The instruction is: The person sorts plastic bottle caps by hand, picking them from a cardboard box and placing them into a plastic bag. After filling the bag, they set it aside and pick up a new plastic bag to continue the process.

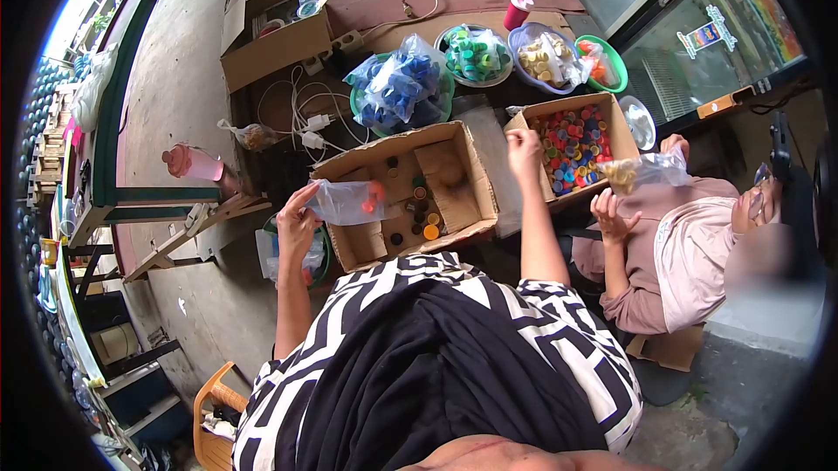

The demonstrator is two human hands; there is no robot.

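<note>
My left hand [298,216] is closed on the edge of a clear plastic bag [336,202]. A few orange-red bottle caps [374,197] lie in the bag's far end. The bag hangs over the left part of an open cardboard box [349,244], which has several black, brown and yellow caps on its bottom. My right hand [525,157] is raised by the left edge of a second cardboard box [576,107], full of mixed coloured bottle caps [572,148]. Its fingers are curled together; whatever they hold, if anything, is too small to make out.
A bowl with bagged blue caps [401,82], a bowl of green caps [474,54] and a purple basin [528,39] stand behind the boxes. At right, a person's hand [614,215] is near a bag of yellowish caps [621,176]. White cables [316,126] lie left of the blue caps.
</note>
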